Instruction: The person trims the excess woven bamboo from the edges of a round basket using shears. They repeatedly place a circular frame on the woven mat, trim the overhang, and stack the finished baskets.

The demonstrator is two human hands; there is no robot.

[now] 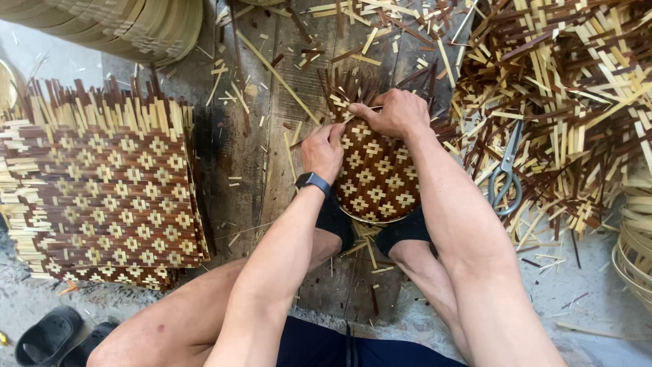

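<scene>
At the far left, a stack of square woven bamboo mats (112,197) lies on the floor, patterned with pale diamonds on dark brown, loose strip ends bristling from the edges. Below it, at the bottom left corner, sit dark sandals (58,336). In the middle, a person sits over dark wooden planks (238,149) littered with short bamboo offcuts. Their left hand (323,151), with a dark watch (313,182) on the wrist, has its grip curled and pressed against the left rim of a small round woven piece (377,177) with the same diamond pattern. That piece lies between the person's feet, near the centre. The right hand (394,112) rests on its upper edge, fingers closed around the strip ends there. Further right, metal scissors (506,173) lie on a large heap of cut bamboo strips (570,88). Coiled bamboo hoops (635,245) sit at the right edge.
</scene>
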